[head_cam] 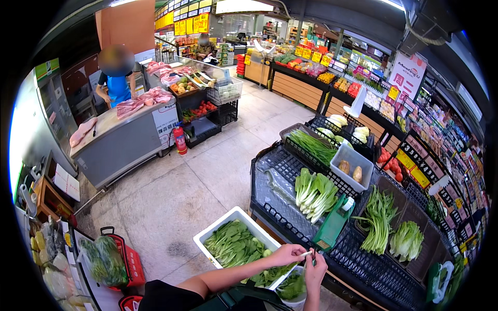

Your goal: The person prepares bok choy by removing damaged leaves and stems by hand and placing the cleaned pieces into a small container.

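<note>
My left hand (288, 255) pinches a short pale piece (306, 253), perhaps a stalk end, between thumb and fingers. Right beside it, my right hand (316, 268) grips a thin dark object (313, 253), too small to identify. Both hands are raised over a white foam box (212, 258) of leafy greens (237, 241) and a small white tub (299, 302) with loose leaves (291, 285). Just beyond my fingers, a green dispenser (330, 229) with a white roll lies on the black display stand (280, 186). Bundled bok choy (316, 192) lies beside the dispenser.
Leafy greens (379, 221), lettuce (406, 241) and a grey bin (363, 184) of root vegetables occupy the stand's right side. A red basket (134, 264) with bagged greens stands on the floor at left. A person in a blue apron (118, 89) is behind a meat counter (116, 151).
</note>
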The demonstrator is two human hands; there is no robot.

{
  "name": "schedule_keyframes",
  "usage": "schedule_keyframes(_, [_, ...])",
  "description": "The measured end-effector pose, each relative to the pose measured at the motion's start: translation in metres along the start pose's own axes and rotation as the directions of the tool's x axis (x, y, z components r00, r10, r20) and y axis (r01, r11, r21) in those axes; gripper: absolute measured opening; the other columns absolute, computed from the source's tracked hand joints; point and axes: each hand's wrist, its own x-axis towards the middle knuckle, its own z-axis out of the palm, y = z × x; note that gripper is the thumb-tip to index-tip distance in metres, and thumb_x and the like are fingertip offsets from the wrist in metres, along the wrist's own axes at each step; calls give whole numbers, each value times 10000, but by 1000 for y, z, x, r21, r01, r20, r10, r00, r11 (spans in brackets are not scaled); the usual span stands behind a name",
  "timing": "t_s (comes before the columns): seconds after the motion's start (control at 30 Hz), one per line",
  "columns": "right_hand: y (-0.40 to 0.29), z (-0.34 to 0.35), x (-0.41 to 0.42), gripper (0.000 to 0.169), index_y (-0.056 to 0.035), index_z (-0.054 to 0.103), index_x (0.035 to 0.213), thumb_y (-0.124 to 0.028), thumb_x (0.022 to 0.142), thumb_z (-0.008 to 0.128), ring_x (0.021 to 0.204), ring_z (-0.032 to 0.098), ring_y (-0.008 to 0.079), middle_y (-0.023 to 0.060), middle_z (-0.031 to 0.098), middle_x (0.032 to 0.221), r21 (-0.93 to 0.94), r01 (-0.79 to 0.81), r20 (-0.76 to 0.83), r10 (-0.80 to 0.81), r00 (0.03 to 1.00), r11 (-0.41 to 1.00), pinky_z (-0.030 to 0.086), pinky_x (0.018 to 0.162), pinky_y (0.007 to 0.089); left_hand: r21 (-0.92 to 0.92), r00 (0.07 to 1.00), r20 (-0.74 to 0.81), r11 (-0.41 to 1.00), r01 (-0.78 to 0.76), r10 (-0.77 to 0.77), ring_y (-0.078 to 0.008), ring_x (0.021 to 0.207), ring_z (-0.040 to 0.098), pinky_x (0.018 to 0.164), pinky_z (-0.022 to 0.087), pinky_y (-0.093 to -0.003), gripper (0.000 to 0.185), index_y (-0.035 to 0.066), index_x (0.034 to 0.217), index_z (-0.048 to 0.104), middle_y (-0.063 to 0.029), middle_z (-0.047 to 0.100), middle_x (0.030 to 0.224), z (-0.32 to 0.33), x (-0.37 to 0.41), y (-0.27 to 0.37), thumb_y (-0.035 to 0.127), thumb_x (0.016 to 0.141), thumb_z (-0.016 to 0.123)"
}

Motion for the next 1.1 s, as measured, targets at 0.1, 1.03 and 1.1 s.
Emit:
schedule_keyframes(0.1, [2, -5, 0, 250, 55, 608, 1069, -41, 841, 574, 734, 593, 288, 166, 589, 805, -98, 4, 41, 0, 999, 995, 458, 665, 353, -181, 954, 96, 938, 297, -284, -49, 731, 578, 610, 474, -219, 207, 32, 996, 615, -6, 642, 821, 4, 8, 15, 194, 870, 639])
schedule_keyframes(1.03, [47, -59, -25, 391, -53, 516, 1284, -95, 895, 535, 756, 511, 105, 20, 538, 835, 333, -229, 60, 222, 973, 915, 422, 712, 232, -221, 909, 153, 883, 414, -387, -77, 749, 591, 672, 470, -216, 190, 66, 1041, 572, -3, 635, 851, 35, 35, 14, 164, 885, 617])
schedule_keyframes(1.1, [43, -52, -23, 417, -48, 505, 1293, -65, 879, 556, 739, 493, 68, -11, 533, 813, 479, -296, 123, 270, 955, 826, 411, 694, 209, -251, 935, 152, 902, 351, -322, -71, 764, 591, 680, 460, -205, 179, 37, 1006, 565, -15, 638, 844, 42, 33, 14, 103, 859, 641])
